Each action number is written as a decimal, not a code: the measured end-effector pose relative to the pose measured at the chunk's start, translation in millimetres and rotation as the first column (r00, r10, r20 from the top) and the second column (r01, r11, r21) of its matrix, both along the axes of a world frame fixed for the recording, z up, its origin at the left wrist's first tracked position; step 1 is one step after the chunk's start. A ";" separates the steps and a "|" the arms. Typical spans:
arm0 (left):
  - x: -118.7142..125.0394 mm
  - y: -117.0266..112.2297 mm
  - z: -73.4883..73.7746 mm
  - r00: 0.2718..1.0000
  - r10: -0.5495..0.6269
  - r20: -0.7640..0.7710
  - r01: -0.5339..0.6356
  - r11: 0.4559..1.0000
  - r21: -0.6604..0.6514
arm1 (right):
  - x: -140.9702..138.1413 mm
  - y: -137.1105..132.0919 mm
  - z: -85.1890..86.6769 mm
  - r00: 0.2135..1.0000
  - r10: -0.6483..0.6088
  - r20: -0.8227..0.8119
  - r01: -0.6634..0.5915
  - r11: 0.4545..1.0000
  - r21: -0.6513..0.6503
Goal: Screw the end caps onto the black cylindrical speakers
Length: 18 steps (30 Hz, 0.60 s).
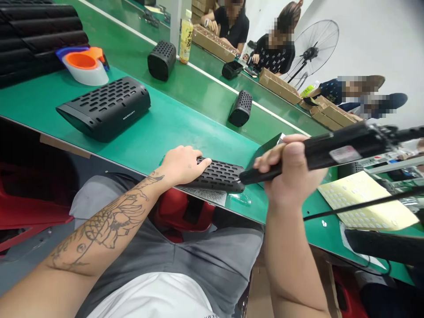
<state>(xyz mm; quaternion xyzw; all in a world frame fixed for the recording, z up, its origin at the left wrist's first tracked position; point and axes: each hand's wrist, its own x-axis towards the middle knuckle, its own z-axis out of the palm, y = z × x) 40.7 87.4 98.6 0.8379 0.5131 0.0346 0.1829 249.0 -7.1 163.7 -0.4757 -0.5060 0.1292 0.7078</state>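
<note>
My left hand [182, 164] is closed over the left end of a black perforated housing [222, 175], pressing it at the near edge of the green table. The housing lies with its slotted face up, on a clear sheet [212, 196]. In my right hand [293, 176] is a black electric screwdriver [338, 148], held nearly level with its fingers wrapped round the front part. Its tip meets the right end of the housing, or hovers just over it; contact is unclear. Behind my right hand stands a dark box-like object [270, 148], partly hidden.
A black housing marked MERCURY [115, 108] lies to the left, near an orange and white ring-shaped thing [86, 66] and stacked black housings [39, 39]. Two housings stand on the green belt [202, 88]. A yellow sticker sheet [364, 201] lies right. Co-workers sit opposite.
</note>
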 end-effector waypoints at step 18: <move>-27.7 34.5 -5.8 0.961 -0.075 0.267 0.163 0.931 -0.327 | 89.0 -6.4 -14.1 0.916 -0.402 0.013 0.400 0.913 0.080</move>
